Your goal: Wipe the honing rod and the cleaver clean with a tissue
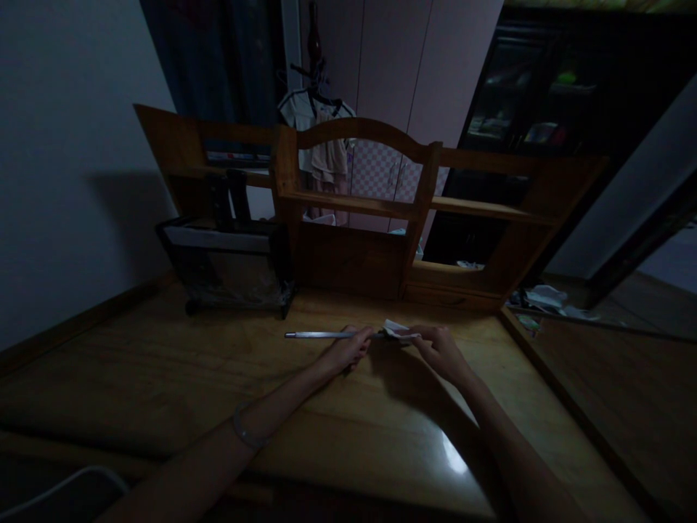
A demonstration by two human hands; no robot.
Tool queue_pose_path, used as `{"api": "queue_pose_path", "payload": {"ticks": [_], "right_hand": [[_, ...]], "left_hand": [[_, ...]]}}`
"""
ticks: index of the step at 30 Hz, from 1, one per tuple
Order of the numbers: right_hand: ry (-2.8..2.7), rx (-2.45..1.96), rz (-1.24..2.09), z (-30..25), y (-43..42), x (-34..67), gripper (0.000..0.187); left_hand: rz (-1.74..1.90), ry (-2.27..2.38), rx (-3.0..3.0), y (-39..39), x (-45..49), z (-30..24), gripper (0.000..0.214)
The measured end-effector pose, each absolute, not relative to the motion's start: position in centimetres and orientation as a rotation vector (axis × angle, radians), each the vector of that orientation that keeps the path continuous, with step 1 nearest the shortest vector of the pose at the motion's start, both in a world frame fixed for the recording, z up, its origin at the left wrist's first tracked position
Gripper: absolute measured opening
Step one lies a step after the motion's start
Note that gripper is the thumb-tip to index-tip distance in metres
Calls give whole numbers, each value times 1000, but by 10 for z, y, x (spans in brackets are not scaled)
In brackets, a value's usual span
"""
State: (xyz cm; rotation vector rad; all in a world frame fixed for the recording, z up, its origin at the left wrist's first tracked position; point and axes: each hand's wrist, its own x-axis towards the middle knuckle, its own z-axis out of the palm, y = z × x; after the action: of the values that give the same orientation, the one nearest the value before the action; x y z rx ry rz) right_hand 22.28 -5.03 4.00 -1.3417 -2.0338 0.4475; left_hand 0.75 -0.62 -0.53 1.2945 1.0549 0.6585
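A long thin grey rod [319,335], like a pen or slim tool, is held level just above the wooden desk [163,378]. My left hand [347,351] has its fingers closed around the rod's right part. My right hand [438,347] pinches a small white cloth or tissue [396,330] against the rod's right end. The rod's left tip sticks out free to the left. The room is dim and fine detail is hard to see.
A wooden shelf unit [359,211] stands at the desk's back edge. A dark rack or tray [229,261] sits at the back left. Small papers and clutter [544,299] lie at the right. A white wall runs along the left.
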Motion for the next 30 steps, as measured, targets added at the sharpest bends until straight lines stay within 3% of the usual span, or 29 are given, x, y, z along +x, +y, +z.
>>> {"api": "queue_pose_path", "payload": {"ticks": [9, 23, 30], "right_hand": [[-2028, -1719, 49, 40, -41, 239, 37], [-2144, -1542, 192, 37, -47, 229, 39], [-2151, -1291, 394, 33, -47, 220, 40]], "left_hand": [[659, 1088, 1298, 1, 10, -17, 49], [710, 993, 1457, -2, 7, -13, 64], [736, 997, 1463, -5, 8, -14, 50]]}}
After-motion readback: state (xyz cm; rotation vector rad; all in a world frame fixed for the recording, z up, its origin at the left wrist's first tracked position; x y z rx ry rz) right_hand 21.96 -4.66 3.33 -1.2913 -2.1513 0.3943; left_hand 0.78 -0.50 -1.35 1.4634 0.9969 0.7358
